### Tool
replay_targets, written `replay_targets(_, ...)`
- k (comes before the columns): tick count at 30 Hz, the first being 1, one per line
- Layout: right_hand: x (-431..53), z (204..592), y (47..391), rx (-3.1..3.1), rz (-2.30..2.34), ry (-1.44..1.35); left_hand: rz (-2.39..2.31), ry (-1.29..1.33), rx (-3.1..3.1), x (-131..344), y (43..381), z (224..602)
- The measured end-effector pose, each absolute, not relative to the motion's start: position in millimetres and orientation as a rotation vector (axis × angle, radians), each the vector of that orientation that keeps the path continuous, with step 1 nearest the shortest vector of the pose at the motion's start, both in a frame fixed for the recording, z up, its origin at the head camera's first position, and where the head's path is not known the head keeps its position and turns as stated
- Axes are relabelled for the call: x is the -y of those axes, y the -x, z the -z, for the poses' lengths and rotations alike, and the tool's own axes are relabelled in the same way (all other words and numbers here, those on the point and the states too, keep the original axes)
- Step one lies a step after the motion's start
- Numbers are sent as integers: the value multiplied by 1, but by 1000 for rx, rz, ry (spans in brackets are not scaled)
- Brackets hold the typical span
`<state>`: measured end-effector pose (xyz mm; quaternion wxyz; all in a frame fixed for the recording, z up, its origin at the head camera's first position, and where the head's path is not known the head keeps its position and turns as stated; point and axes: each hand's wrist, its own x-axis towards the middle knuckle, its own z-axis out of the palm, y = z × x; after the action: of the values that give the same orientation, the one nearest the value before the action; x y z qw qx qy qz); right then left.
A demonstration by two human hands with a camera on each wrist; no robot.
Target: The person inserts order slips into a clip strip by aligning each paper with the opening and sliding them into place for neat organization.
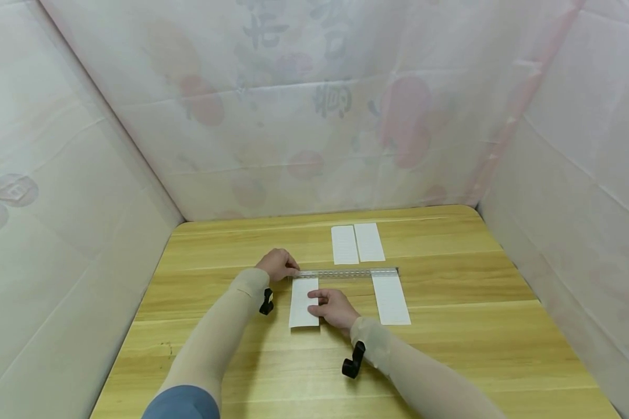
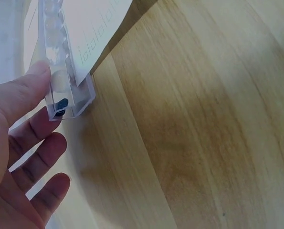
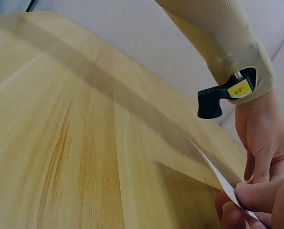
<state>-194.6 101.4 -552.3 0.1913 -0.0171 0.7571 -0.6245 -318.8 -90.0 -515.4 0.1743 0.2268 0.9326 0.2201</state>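
The left grip (image 1: 278, 265) is clamped on the left end of a clear plastic strip (image 1: 345, 273), thumb on one side and forefinger on the other, while its remaining fingers curl loosely with gaps between them. The right grip (image 1: 335, 307) pinches the right edge of a white paper slip (image 1: 301, 302) between thumb and fingers. That slip lies between the two hands, its far end meeting the left part of the strip and its near end raised a little from the wooden desk (image 1: 451, 361), with a shadow beneath. The left wrist view shows a row of faint printed shapes on the paper, and a small dark piece (image 2: 61, 107) at the strip's end. The strip runs crosswise over the desk to a second slip (image 1: 391, 298), whose far end shows through the clear plastic. Beyond the strip lie two more slips, a left one (image 1: 344, 244) and a right one (image 1: 369, 241), side by side with a narrow gap. A pale patterned cloth (image 1: 304, 145) hangs behind the desk, and both forearms wear beige sleeves (image 1: 222, 326).
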Motion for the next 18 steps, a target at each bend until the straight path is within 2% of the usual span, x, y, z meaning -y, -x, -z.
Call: replay_targets(18, -99, 551, 197, -2126, 1757, 10, -582, -647, -2652, 89, 317, 510)
